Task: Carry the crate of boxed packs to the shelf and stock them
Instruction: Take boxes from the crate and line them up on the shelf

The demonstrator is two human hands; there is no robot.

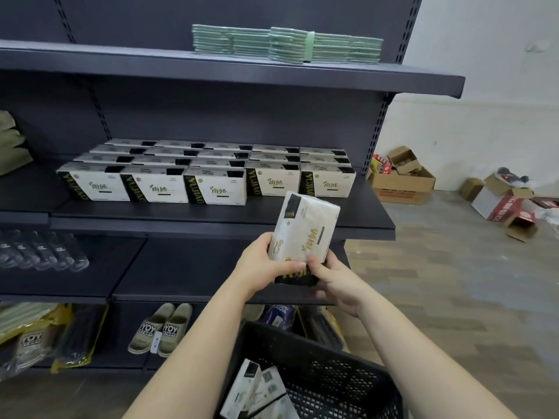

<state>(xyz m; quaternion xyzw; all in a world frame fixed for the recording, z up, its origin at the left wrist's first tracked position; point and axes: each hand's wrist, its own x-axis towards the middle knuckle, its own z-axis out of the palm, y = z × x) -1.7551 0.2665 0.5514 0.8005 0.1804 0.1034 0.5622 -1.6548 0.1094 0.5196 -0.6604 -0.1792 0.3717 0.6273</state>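
While both hands are raised in front of the dark shelf unit, a single white pack point(306, 231) with a black end is held between them, tilted, just below and in front of the middle shelf point(357, 208). The left hand point(259, 265) is wrapped round the pack's left edge with its thumb laid across the front. The right hand point(336, 285) is clamped on the black lower end, thumb on top and fingers beneath. The pack does not touch the shelf. On that shelf stand rows of boxed packs point(208, 176), five across. The three left columns reach nearer the front edge than the two on the right, where bare shelf shows ahead of them. The black mesh crate point(329, 368) sits low, directly under the forearms, with a few more packs point(257, 388) lying in its left corner. The top shelf carries green wrapped bundles point(287, 45). A pair of shoes point(161, 330) rests on the bottom level. Opened cardboard boxes point(402, 181) lie on the floor to the right, by the wall.
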